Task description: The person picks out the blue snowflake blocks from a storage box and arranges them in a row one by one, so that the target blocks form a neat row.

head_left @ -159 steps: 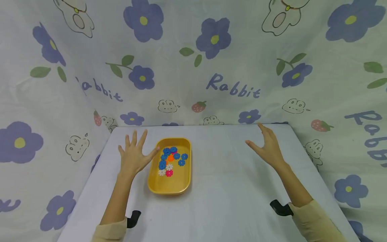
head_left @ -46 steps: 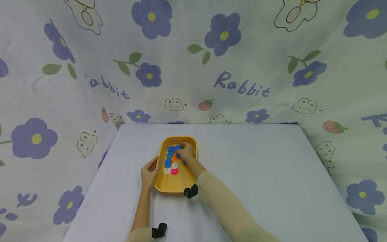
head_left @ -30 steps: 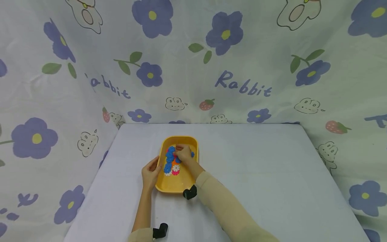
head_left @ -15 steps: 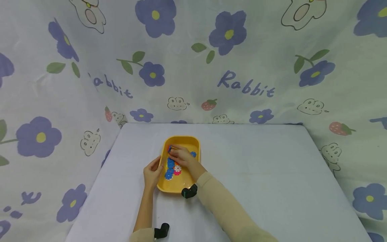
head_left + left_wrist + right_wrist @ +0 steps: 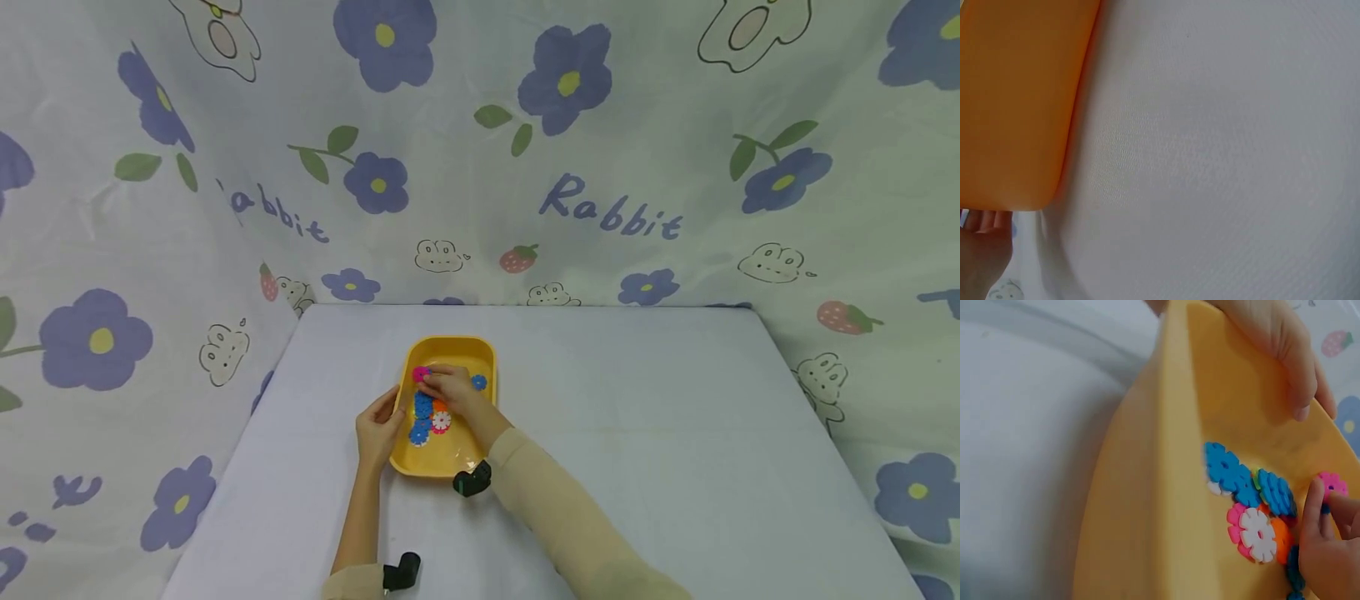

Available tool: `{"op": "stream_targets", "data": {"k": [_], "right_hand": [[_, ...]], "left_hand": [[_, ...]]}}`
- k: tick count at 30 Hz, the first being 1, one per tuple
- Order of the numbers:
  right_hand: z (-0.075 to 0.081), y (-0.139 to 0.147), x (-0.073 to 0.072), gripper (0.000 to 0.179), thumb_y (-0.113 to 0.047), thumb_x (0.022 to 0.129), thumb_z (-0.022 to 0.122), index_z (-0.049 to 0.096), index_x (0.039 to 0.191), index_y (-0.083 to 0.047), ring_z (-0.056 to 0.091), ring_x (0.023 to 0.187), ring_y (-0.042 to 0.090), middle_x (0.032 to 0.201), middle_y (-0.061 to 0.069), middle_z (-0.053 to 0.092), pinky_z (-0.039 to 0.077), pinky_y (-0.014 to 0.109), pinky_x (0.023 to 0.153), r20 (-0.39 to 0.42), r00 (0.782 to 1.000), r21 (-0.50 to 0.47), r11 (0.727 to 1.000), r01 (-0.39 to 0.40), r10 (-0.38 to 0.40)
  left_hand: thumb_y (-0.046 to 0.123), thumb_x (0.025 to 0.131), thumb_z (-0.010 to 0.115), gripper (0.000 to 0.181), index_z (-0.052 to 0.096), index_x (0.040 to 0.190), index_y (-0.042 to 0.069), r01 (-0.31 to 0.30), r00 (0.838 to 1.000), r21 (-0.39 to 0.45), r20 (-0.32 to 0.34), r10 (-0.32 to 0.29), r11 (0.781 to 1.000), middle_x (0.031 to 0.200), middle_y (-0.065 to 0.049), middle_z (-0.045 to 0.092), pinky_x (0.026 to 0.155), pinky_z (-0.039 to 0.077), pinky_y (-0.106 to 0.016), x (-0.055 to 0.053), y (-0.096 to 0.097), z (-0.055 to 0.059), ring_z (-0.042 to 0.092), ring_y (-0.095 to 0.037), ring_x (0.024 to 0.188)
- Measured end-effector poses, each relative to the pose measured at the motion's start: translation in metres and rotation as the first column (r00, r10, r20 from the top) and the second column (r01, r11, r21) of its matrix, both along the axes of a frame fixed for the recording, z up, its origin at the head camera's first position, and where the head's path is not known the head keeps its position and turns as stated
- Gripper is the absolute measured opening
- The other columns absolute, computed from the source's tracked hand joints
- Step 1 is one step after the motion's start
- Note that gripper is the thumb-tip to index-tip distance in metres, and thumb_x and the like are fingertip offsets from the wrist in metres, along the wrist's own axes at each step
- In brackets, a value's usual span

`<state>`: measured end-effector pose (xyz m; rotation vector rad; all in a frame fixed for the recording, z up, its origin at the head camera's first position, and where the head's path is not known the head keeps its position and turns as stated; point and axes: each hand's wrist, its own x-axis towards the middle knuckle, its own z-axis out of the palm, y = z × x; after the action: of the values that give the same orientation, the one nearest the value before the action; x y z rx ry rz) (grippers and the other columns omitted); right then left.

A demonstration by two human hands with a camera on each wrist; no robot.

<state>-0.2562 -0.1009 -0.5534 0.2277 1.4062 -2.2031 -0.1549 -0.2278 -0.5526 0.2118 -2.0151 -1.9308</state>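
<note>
The yellow plastic tray (image 5: 435,462) holds several flower-shaped snowflake discs in blue, white, orange and pink. My left hand (image 5: 377,429) grips the tray's left side, thumb over the rim and fingers on the outer wall. Inside the tray, towards its far left, my right hand (image 5: 459,392) pinches a pink snowflake disc (image 5: 1333,482) between thumb and finger. Just below it in the right wrist view lies a bit of blue, mostly hidden by the fingers. Blue discs (image 5: 1225,465) overlap in the middle, close to a white disc (image 5: 1259,534) and an orange disc (image 5: 1282,539).
A lone blue disc (image 5: 478,382) lies by the tray's right wall. The table (image 5: 637,433) has a white cover. Behind and beside it hangs a cloth (image 5: 450,125) printed with flowers and rabbits.
Both spread hands have come in from over the table, the left onto the tray's rim, the right inside. Lately the right hand moved left among the discs, and a pink one now shows in its fingertips.
</note>
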Motion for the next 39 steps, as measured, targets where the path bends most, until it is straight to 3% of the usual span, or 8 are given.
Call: {"op": "stream_targets", "data": {"k": [7, 12, 17, 20, 23, 27, 32, 39], "right_hand": [[0.007, 0.003, 0.001, 0.028, 0.006, 0.083, 0.065, 0.062, 0.11, 0.011, 0.07, 0.069, 0.028, 0.082, 0.021, 0.069, 0.057, 0.035, 0.066, -0.187, 0.981, 0.25, 0.964, 0.095, -0.048], [0.011, 0.009, 0.001, 0.025, -0.001, 0.081, 0.07, 0.065, 0.103, 0.009, 0.069, 0.064, 0.03, 0.073, 0.017, 0.069, 0.058, 0.039, 0.062, -0.297, 0.953, 0.34, 0.927, 0.156, -0.052], [0.016, 0.018, -0.002, 0.029, -0.003, 0.082, 0.071, 0.065, 0.106, 0.011, 0.069, 0.068, 0.033, 0.076, 0.02, 0.07, 0.058, 0.039, 0.063, -0.35, 0.936, 0.335, 0.928, 0.163, -0.038], [0.019, 0.024, -0.005, 0.03, -0.003, 0.082, 0.07, 0.065, 0.108, 0.011, 0.068, 0.075, 0.039, 0.079, 0.02, 0.07, 0.057, 0.044, 0.066, -0.34, 0.94, 0.303, 0.943, 0.136, -0.027], [0.021, 0.029, -0.006, 0.03, -0.004, 0.081, 0.072, 0.065, 0.106, 0.009, 0.068, 0.075, 0.04, 0.077, 0.018, 0.07, 0.057, 0.045, 0.066, -0.335, 0.942, 0.304, 0.944, 0.131, -0.023], [0.023, 0.034, -0.007, 0.029, -0.007, 0.079, 0.074, 0.065, 0.101, 0.009, 0.068, 0.069, 0.037, 0.073, 0.015, 0.069, 0.058, 0.041, 0.063, -0.363, 0.931, 0.318, 0.934, 0.162, -0.038], [0.025, 0.038, -0.006, 0.028, -0.009, 0.078, 0.076, 0.064, 0.097, 0.008, 0.066, 0.073, 0.044, 0.071, 0.016, 0.068, 0.057, 0.046, 0.066, -0.407, 0.913, 0.312, 0.933, 0.18, -0.04], [0.025, 0.04, -0.003, 0.03, -0.016, 0.077, 0.077, 0.066, 0.099, 0.002, 0.06, 0.073, 0.052, 0.078, 0.029, 0.066, 0.055, 0.056, 0.067, -0.444, 0.896, 0.357, 0.917, 0.181, -0.004]], "left_hand": [[-0.013, 0.083, 0.057, 0.039, 0.054, 0.122, -0.015, 0.007, 1.0, -0.006, -0.003, -0.007, 1.0, 0.122, -0.034, 0.054, 0.081, 0.047, -0.008, 0.002, 0.001, 0.006, 0.049, -0.045, 0.116], [-0.01, 0.085, 0.058, 0.039, 0.054, 0.124, -0.012, -0.007, 0.999, -0.035, 0.031, 0.008, 0.999, 0.124, -0.032, 0.053, 0.082, 0.046, -0.007, 0.0, -0.001, 0.0, 0.051, -0.039, 0.117], [-0.011, 0.084, 0.058, 0.038, 0.054, 0.122, -0.015, 0.001, 0.999, -0.039, 0.051, 0.001, 0.999, 0.124, -0.034, 0.053, 0.083, 0.047, -0.009, 0.004, 0.002, 0.014, 0.052, -0.039, 0.116], [-0.012, 0.084, 0.057, 0.038, 0.054, 0.121, -0.016, 0.003, 0.998, -0.038, 0.062, 0.0, 0.999, 0.124, -0.033, 0.053, 0.086, 0.046, -0.011, 0.008, 0.005, 0.026, 0.049, -0.042, 0.118], [-0.013, 0.084, 0.057, 0.037, 0.054, 0.121, -0.016, -0.002, 0.997, -0.049, 0.077, 0.006, 0.999, 0.124, -0.033, 0.053, 0.09, 0.044, -0.015, 0.009, 0.006, 0.03, 0.048, -0.043, 0.119], [-0.011, 0.085, 0.058, 0.038, 0.054, 0.122, -0.014, -0.005, 0.997, -0.043, 0.078, 0.008, 0.999, 0.126, -0.032, 0.053, 0.09, 0.044, -0.014, 0.007, 0.004, 0.021, 0.048, -0.042, 0.12], [-0.009, 0.085, 0.059, 0.038, 0.055, 0.123, -0.011, -0.02, 0.997, -0.042, 0.067, 0.023, 0.999, 0.127, -0.03, 0.053, 0.089, 0.043, -0.012, 0.0, 0.0, 0.004, 0.049, -0.039, 0.121], [-0.009, 0.085, 0.059, 0.038, 0.057, 0.123, -0.009, -0.036, 0.996, -0.056, 0.08, 0.041, 0.998, 0.127, -0.026, 0.055, 0.087, 0.044, -0.009, 0.0, 0.002, 0.001, 0.05, -0.035, 0.121]]}}
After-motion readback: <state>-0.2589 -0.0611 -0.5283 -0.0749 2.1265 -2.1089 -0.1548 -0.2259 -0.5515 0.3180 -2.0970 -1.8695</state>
